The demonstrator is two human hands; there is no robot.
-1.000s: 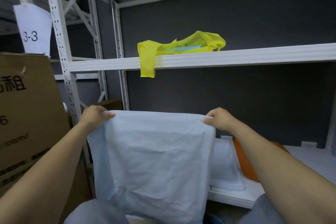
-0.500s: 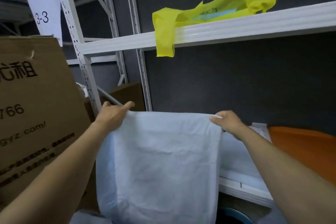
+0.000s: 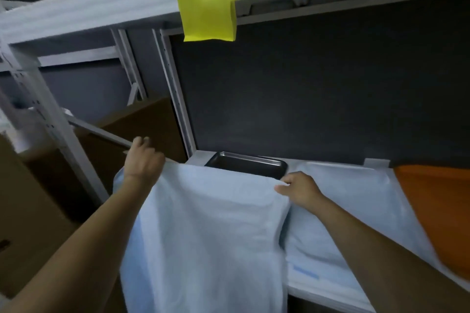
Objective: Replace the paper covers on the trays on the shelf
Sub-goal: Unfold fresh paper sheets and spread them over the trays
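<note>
The paper cover is a light blue sheet. It hangs down in front of the shelf, spread between my two hands. My left hand pinches its upper left corner and my right hand pinches its upper right corner, so the top edge is stretched almost straight.

The bare metal tray lies on the shelf just behind this top edge, on the far side from me. Only its back part shows above the sheet. Its long side runs left to right, nearly parallel to the edge I hold, and the sheet looks wider than the tray.

My right hand is just beside the tray's near right corner. My left hand is further out, to the left of the tray's left end and a little higher. I judge that the sheet must go forward and down over the tray, and the left side has more way to go.

To the right lies a neighbour tray already under blue paper, then something orange. A yellow bag hangs from the upper shelf.
</note>
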